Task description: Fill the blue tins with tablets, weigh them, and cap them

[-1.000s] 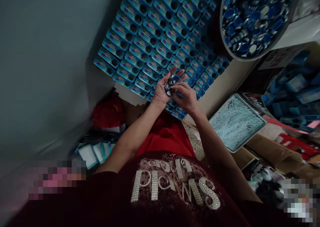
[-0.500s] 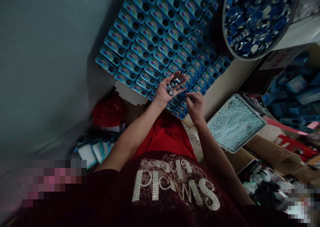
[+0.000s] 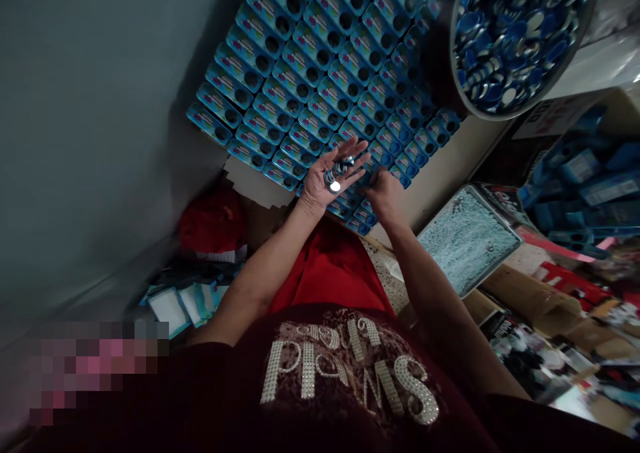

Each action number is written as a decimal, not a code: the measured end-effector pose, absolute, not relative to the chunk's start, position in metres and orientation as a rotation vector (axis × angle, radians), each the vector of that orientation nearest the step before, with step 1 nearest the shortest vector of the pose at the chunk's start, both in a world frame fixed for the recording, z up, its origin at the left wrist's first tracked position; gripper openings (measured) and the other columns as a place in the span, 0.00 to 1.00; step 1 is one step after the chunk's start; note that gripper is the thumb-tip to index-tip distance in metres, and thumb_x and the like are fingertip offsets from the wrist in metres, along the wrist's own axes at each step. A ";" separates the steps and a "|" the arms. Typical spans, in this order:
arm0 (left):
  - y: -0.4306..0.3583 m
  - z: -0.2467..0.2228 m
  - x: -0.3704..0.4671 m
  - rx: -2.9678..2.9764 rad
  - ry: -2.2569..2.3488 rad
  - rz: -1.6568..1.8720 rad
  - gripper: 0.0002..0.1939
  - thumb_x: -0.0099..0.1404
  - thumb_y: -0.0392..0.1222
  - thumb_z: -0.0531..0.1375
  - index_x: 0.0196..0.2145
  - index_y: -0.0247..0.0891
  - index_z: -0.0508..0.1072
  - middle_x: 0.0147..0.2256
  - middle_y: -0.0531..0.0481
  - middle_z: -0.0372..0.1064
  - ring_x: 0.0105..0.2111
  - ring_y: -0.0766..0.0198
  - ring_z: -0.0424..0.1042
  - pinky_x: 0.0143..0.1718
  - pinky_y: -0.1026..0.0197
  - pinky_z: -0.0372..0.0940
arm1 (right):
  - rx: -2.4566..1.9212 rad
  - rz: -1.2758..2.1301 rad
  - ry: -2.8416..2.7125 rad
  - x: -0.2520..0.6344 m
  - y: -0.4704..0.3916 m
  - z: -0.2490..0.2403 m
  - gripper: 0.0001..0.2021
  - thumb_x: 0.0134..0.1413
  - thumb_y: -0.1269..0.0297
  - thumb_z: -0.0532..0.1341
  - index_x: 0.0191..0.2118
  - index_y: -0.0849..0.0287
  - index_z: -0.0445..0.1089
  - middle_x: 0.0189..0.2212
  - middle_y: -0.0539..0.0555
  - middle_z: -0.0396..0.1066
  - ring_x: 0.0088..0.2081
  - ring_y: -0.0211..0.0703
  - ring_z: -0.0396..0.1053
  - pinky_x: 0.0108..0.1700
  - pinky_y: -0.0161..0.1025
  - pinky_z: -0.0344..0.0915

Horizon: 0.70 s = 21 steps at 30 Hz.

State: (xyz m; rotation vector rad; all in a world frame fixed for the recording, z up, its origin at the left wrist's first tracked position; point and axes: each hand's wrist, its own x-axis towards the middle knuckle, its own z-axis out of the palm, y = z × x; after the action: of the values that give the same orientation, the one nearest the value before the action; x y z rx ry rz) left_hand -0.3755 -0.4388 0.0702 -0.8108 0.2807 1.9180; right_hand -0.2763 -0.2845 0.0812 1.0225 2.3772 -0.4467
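Note:
My left hand [image 3: 320, 180] is turned palm up with its fingers stretched out. Several small round blue-and-silver discs [image 3: 336, 176] lie in a cluster on its palm and fingers. Close by on the right, my right hand [image 3: 384, 192] reaches down over the near rows of blue printed packs [image 3: 330, 93]. Its fingers are bent together, and whatever they pinch is hidden. Each pack is oblong with a round recess at one end. Many recesses look dark, while several near the right hand hold something blue.
A large round pot [image 3: 455, 60] full of similar discs stands at the upper right. Below it lies a metal tray [image 3: 517, 243] of small pale-blue pellets. Cardboard boxes [image 3: 530, 293] and loose blue packs [image 3: 595, 180] crowd the right. A wall [image 3: 90, 106] runs along the left.
My left hand has shifted slightly left with the discs still in it. My right hand has turned and moved a little left, its fingers now lower against the packs.

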 end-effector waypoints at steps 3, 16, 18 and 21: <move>-0.445 0.067 -0.370 -0.797 0.304 1.919 0.25 0.81 0.41 0.51 0.68 0.39 0.77 0.65 0.40 0.79 0.73 0.48 0.70 0.76 0.42 0.62 | 0.981 -0.524 2.462 -0.279 -0.291 0.097 0.07 0.61 0.61 0.70 0.43 0.51 0.73 0.37 0.57 0.79 0.41 0.58 0.77 0.44 0.48 0.69; -0.439 0.056 -0.360 -0.899 0.480 1.704 0.21 0.83 0.35 0.52 0.62 0.33 0.81 0.33 0.51 0.85 0.29 0.64 0.84 0.41 0.64 0.79 | 0.667 -0.915 2.894 -0.283 -0.312 0.081 0.12 0.59 0.72 0.61 0.43 0.52 0.79 0.41 0.55 0.80 0.41 0.47 0.76 0.48 0.43 0.73; -0.441 0.058 -0.360 -0.859 0.463 1.693 0.22 0.83 0.35 0.51 0.63 0.31 0.80 0.37 0.48 0.86 0.33 0.62 0.85 0.45 0.61 0.80 | 0.840 -1.000 2.880 -0.279 -0.313 0.078 0.09 0.57 0.71 0.62 0.41 0.53 0.78 0.40 0.55 0.79 0.39 0.46 0.75 0.47 0.43 0.73; -0.444 0.054 -0.358 -0.797 0.447 1.705 0.23 0.83 0.37 0.52 0.64 0.29 0.80 0.42 0.44 0.87 0.37 0.59 0.87 0.53 0.56 0.80 | 1.072 -1.262 2.760 -0.275 -0.313 0.074 0.06 0.55 0.68 0.64 0.39 0.53 0.75 0.38 0.53 0.79 0.36 0.44 0.74 0.44 0.42 0.73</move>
State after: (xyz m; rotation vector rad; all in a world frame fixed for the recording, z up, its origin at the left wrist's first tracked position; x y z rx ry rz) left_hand -0.3581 -0.4445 0.0542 -0.7971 0.4467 1.7053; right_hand -0.2750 -0.3130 0.0735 1.0716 2.7605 -1.2624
